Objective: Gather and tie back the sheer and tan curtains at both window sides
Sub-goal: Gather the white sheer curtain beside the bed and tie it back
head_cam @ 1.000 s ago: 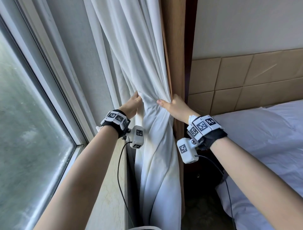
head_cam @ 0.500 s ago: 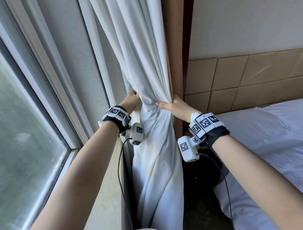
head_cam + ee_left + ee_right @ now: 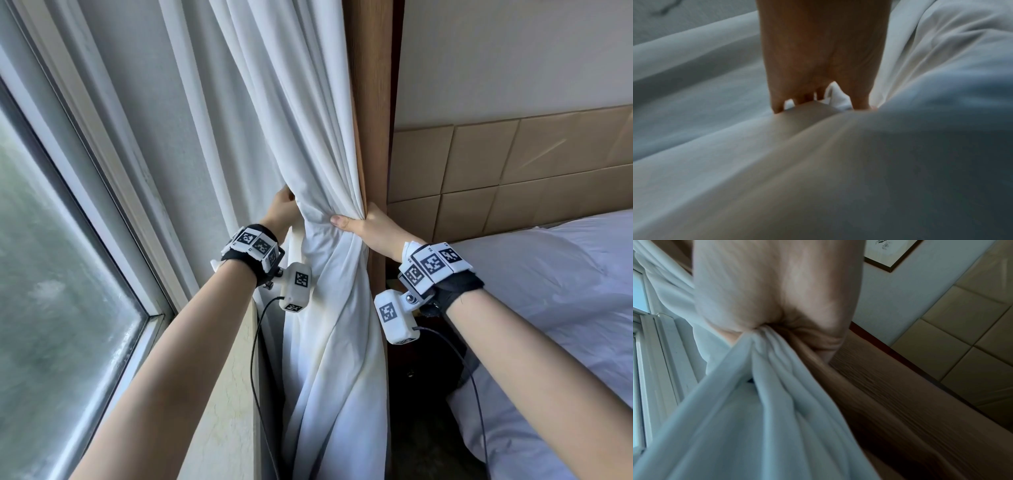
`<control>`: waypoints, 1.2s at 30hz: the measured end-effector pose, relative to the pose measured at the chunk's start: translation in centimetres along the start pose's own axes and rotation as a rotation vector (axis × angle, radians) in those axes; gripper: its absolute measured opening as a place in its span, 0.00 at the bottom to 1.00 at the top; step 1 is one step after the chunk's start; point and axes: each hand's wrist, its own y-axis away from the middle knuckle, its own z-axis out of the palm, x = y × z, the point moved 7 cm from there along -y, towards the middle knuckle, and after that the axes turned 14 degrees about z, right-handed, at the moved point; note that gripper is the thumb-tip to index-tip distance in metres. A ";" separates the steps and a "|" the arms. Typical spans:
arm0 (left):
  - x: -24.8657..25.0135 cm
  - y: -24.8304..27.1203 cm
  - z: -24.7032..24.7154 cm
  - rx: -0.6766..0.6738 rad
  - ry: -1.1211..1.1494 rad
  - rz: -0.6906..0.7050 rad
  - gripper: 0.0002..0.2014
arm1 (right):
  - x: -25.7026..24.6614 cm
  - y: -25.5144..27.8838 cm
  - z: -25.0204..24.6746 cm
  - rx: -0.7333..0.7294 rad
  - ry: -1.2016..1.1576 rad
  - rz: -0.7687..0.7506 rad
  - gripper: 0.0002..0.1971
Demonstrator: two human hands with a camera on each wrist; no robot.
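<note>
A white sheer curtain [image 3: 308, 130] hangs bunched at the right side of the window, against a tan curtain [image 3: 371, 102] behind it. My right hand [image 3: 363, 228] grips the gathered white folds at mid height, thumb across the front; in the right wrist view my right hand [image 3: 764, 309] clutches the pleats of the white sheer curtain [image 3: 760, 386], with the tan curtain [image 3: 890, 394] beside it. My left hand [image 3: 282, 209] reaches round the bundle's left side, its fingers hidden behind the cloth. In the left wrist view my left hand [image 3: 818, 65] has its fingers tucked into the fabric [image 3: 735, 146].
The window pane [image 3: 58, 291] and its white frame [image 3: 113, 178] fill the left, with a pale sill [image 3: 222, 411] below. A bed with white bedding [image 3: 548, 308] and a tan padded headboard [image 3: 513, 164] stand on the right. A framed picture [image 3: 892, 254] hangs on the wall.
Both hands stay on the curtain bundle at much the same height. My view has shifted slightly, and the gathered folds look pulled a little tighter toward the tan curtain.
</note>
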 end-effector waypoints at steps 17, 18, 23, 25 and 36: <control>0.1 4.2 -0.6 -0.295 0.048 -0.041 0.19 | 0.0 -0.7 0.4 -0.011 -0.011 0.000 0.25; 0.5 4.6 -0.2 -0.323 0.083 -0.044 0.18 | 0.0 -0.8 0.4 -0.020 -0.008 0.007 0.27; 1.5 4.4 0.9 -0.316 0.148 -0.063 0.18 | -0.4 -1.3 0.7 -0.029 0.014 0.006 0.28; 1.5 4.0 0.7 -0.245 0.192 -0.079 0.15 | -0.5 -1.7 0.6 -0.032 0.002 -0.001 0.22; 3.7 2.7 -1.4 0.032 -0.005 0.196 0.07 | 0.5 -2.6 -1.3 0.071 -0.008 -0.034 0.33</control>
